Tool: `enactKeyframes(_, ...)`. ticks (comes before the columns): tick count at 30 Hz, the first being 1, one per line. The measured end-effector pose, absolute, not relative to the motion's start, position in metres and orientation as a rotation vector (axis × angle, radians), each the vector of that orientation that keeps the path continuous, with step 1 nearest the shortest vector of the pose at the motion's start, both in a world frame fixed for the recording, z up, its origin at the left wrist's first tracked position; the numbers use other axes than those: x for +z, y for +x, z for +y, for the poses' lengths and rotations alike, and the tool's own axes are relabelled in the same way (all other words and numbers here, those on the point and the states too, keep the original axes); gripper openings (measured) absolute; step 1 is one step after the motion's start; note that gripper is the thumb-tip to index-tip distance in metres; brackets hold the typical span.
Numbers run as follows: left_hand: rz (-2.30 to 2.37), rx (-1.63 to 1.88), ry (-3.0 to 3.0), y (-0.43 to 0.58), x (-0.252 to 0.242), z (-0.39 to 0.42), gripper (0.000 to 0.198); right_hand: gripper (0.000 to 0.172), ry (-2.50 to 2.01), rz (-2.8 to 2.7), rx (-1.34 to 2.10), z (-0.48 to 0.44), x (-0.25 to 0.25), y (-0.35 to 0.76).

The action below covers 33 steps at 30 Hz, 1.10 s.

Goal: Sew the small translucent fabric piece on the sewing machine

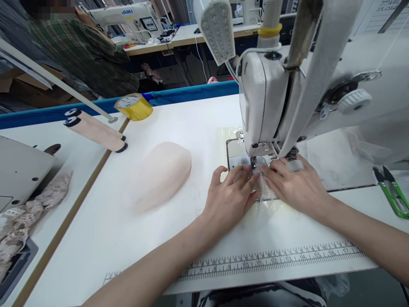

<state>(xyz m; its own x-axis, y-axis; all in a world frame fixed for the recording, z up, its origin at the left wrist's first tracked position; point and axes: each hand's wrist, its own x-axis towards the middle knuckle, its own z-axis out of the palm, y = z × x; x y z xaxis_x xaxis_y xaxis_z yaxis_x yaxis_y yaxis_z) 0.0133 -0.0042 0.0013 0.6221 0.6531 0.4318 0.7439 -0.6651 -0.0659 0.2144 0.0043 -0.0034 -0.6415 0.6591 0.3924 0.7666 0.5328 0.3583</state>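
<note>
Under the head of a white sewing machine [265, 94], both my hands meet close to the presser foot [253, 163]. My left hand [231, 189] has its fingers bent and pressed together on a thin, sheer piece of fabric [262, 194]. From the other side my right hand [295, 183] pinches at the same sheer piece, fingertips right beside the foot. Most of that piece is hidden beneath the fingers. A pale beige, cup-shaped sheer piece [168, 170] lies on the white table [179, 247] to the left.
Two beige thread rolls [96, 130] and a yellow tape roll [134, 106] stand back left. Green-handled thread snips [393, 192] lie at right. Lace fabric [28, 217] sits beside another machine at far left. A person [76, 51] works at a machine beyond the blue edge.
</note>
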Motion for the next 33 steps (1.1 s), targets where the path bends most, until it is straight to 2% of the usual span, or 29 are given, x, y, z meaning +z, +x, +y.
enactKeyframes(8, -1.162, -0.561, -2.647, 0.012, 0.004, -0.004, 0.032, 0.028, -1.207, -2.546, -0.719, 0.006, -0.002, 0.217)
enactKeyframes(10, -1.18, -0.564, -2.677, 0.01, 0.016, -0.009, 0.027, 0.025, -1.143, -2.514, -0.652, 0.003, 0.004, 0.22)
enactKeyframes(13, -1.337, -0.389, -2.829, 0.005, 0.04, -0.02, 0.019, 0.02, -1.028, -2.526, -0.276, -0.005, 0.017, 0.224)
enactKeyframes(16, -1.429, -0.065, -2.964, 0.001, 0.055, -0.029, 0.032, 0.019, -1.04, -2.655, 0.254, -0.012, 0.03, 0.229)
enactKeyframes(18, -1.389, 0.037, -2.981, 0.0, 0.053, -0.034, 0.026, 0.013, -1.085, -2.7, 0.449, -0.012, 0.033, 0.23)
enactKeyframes(20, -1.397, -0.009, -2.979, 0.0, 0.047, -0.036, 0.008, 0.016, -1.115, -2.662, 0.53, -0.011, 0.034, 0.23)
enactKeyframes(24, -1.622, -0.274, -2.982, 0.001, 0.042, -0.036, 0.02, 0.016, -1.209, -2.482, 0.632, -0.009, 0.034, 0.228)
enactKeyframes(27, -1.688, -0.321, -3.01, 0.002, 0.049, -0.029, 0.018, 0.009, -1.216, -2.426, 0.635, -0.01, 0.032, 0.225)
enactKeyframes(28, -1.663, -0.308, -3.022, 0.003, 0.051, -0.024, 0.013, 0.013, -1.208, -2.441, 0.583, -0.01, 0.03, 0.225)
enactKeyframes(30, -1.592, -0.27, -3.034, 0.006, 0.053, -0.013, 0.013, 0.019, -1.189, -2.485, 0.381, -0.01, 0.024, 0.224)
enactKeyframes(33, -1.568, -0.219, -3.083, 0.012, 0.052, 0.008, 0.026, 0.023, -1.144, -2.398, -0.01, -0.008, 0.014, 0.224)
